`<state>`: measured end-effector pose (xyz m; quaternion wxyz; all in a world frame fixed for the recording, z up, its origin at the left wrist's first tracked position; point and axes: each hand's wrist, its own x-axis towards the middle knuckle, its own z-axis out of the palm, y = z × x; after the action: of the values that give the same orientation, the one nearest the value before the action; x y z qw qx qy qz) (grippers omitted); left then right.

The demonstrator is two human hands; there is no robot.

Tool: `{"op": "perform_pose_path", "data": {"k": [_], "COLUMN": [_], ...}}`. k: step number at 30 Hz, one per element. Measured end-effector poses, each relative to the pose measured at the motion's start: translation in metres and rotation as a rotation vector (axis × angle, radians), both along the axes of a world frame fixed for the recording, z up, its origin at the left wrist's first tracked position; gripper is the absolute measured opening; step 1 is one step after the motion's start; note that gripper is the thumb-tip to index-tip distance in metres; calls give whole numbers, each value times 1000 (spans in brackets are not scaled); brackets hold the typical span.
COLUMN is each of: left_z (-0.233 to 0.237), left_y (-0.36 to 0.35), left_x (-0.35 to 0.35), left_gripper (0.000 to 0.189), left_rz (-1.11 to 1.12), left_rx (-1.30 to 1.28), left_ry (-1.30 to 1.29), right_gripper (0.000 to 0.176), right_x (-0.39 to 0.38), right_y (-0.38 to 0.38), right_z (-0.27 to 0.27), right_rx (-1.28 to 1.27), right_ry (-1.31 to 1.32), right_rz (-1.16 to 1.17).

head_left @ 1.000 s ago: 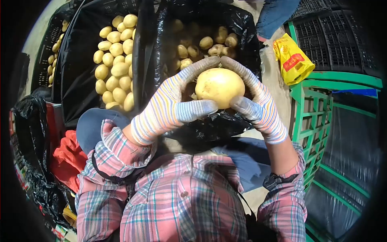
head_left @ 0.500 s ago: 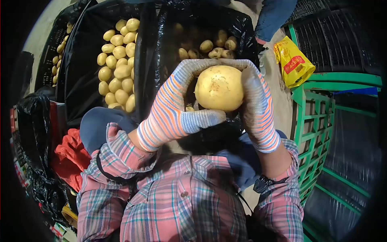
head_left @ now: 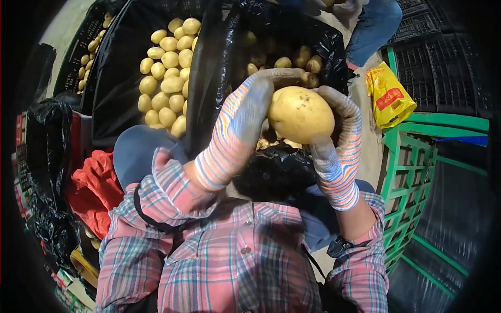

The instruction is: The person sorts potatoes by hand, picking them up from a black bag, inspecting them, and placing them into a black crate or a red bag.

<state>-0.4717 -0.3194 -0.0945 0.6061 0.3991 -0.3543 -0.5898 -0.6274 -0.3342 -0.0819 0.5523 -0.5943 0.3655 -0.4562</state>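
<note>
A large yellow potato (head_left: pixel 301 117) with small dark soil marks is held up between my gloved hands. My right hand (head_left: pixel 342 148), in a striped glove with greyed fingers, grips its right side, thumb underneath and fingers around the far edge. On the other side, my left hand (head_left: pixel 240 125) is curled against the potato, thumb along its left edge and fingers reaching behind, partly hidden. Beneath the hands is a crate lined with black plastic (head_left: pixel 229 47), holding several dirtier potatoes (head_left: pixel 283 62).
To the left, another black-lined crate (head_left: pixel 117 78) holds many clean potatoes (head_left: pixel 169 86); a third crate (head_left: pixel 78 39) stands beyond it. A yellow bag (head_left: pixel 389 96) and green metal frames (head_left: pixel 409 177) are at right. Red cloth (head_left: pixel 96 188) lies at left. Another person's leg (head_left: pixel 374 31) shows at the top.
The potato has been turned in my hands and shifted slightly right and down. My left thumb has moved up beside it, and my right thumb has come underneath. The view has shifted a little.
</note>
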Motion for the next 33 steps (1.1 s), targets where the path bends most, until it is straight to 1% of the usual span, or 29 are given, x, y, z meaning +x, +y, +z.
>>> {"op": "perform_pose_path", "data": {"k": [1, 2, 3, 4, 6, 8, 9, 10, 11, 12, 13, 15, 16, 17, 19, 20, 21, 22, 23, 24, 25, 26, 27, 28, 30, 32, 33], "left_z": [3, 3, 2, -1, 6, 5, 1, -2, -2, -1, 0, 1, 1, 4, 2, 5, 10, 14, 7, 4, 3, 2, 3, 4, 6, 5, 4], "left_y": [1, 1, 2, 2, 3, 4, 2, 0, -1, -2, -4, -3, -2, -1, 4, 4, 4, 4, 1, -1, -1, -1, 2, 3, 4, 6, 7], "left_x": [2, 1, 0, -6, -9, -6, -4, -2, -1, 3, 9, 9, 10, 10, 2, 3, 5, 6, 3, 1, 0, -1, 2, 2, 2, 0, -2], "left_gripper": [58, 61, 66, 62, 58, 54, 47, 41, 26, 26, 25, 28, 30, 35, 55, 55, 60, 64, 67, 67, 69, 71, 74, 74, 74, 76, 77], "left_rz": [-63, -77, -91, -57, -51, -35, -26, -19, 7, 10, -23, -52, -65, -51, -78, -80, -137, -195, -199, -206, -191, -177, -228, -233, -246, -251, -237], "left_rx": [-28, -73, -118, -179, -154, -128, -104, -77, -65, -64, -67, -3, 29, -64, -176, -177, -122, -68, -153, -159, -224, -286, -227, -225, -217, -201, -237], "left_ry": [-48, -33, -16, 64, 108, 154, 142, 131, 64, 63, -49, 47, 95, -59, 45, 45, 116, 189, 261, 263, 232, 202, 218, 222, 147, 170, 111], "right_gripper": [66, 66, 66, 67, 68, 68, 69, 68, 69, 70, 70, 67, 67, 67, 68, 70, 73, 73, 75, 77, 81, 81, 80, 78, 75, 67, 67], "right_x": [1, -3, -10, -13, -11, -12, -6, -3, -5, -7, -7, -6, -7, -8, -12, -13, -14, -14, -14, -13, -11, -10, -9, -9, -8, -3, -4], "right_y": [-1, -5, -11, -14, -13, -11, -10, -8, -8, -9, -8, -6, -7, -8, -10, -12, -13, -13, -13, -14, -13, -12, -11, -11, -9, -5, -4], "right_z": [1, -1, -3, -4, -4, 2, 3, 3, 1, -1, -1, -2, -3, -3, -5, -7, -8, -6, -2, 3, 7, 7, 6, 7, 8, 18, 16], "right_rx": [-23, -26, -228, -427, -450, -657, -782, -800, -780, -762, -764, -554, -557, -553, -549, -644, -738, -739, -661, -586, -448, -449, -342, -305, -231, 13, 13], "right_ry": [-6, -7, 163, 332, 310, 481, 527, 525, 535, 545, 544, 373, 372, 377, 383, 410, 436, 439, 439, 440, 421, 426, 332, 289, 201, -74, -71], "right_rz": [-46, -49, -17, 16, 1, 10, 11, 18, 42, 63, 64, 39, 37, 25, 11, 11, 11, 7, -17, -43, -17, -26, 4, 17, 41, 78, 74]}}
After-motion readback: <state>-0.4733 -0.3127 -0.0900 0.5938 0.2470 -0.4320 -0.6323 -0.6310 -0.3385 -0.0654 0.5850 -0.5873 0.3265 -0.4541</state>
